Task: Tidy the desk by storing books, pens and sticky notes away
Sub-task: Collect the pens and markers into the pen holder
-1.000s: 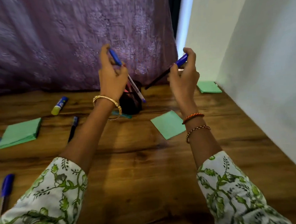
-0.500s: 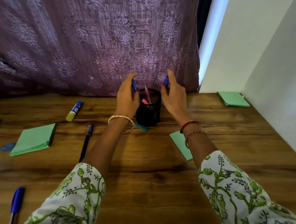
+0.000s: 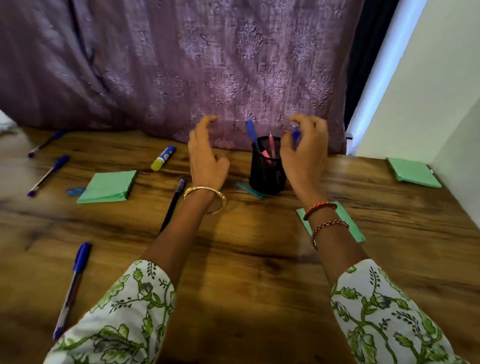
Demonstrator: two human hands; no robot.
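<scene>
Hands flank the black mesh pen holder [image 3: 267, 168], which stands just right of the frame's centre on the wooden desk [image 3: 239, 267], close to the purple curtain [image 3: 196, 57]. My left hand [image 3: 206, 155] hovers to the left of the holder, fingers loosely spread and curved, holding nothing. My right hand [image 3: 304, 149] sits at the holder's right side with a blue pen cap [image 3: 296, 136] showing at its fingertips; I cannot tell for certain whether it pinches that pen or has let go. Inside the holder I see a blue-capped pen [image 3: 252, 132] leaning left and a pink pen [image 3: 271, 144] standing upright.

Left of centre lies a green sticky-note pad [image 3: 108, 187], with a glue stick [image 3: 163, 158] above it. A black pen [image 3: 173, 205] lies beside my left wrist. A blue pen [image 3: 70, 287] rests at lower left, two more pens [image 3: 48, 175] at upper left. Another green sticky-note sheet [image 3: 353, 228] lies partly under my right wrist, and a further pad [image 3: 413, 172] sits at the far right by the white wall [image 3: 439, 82].
</scene>
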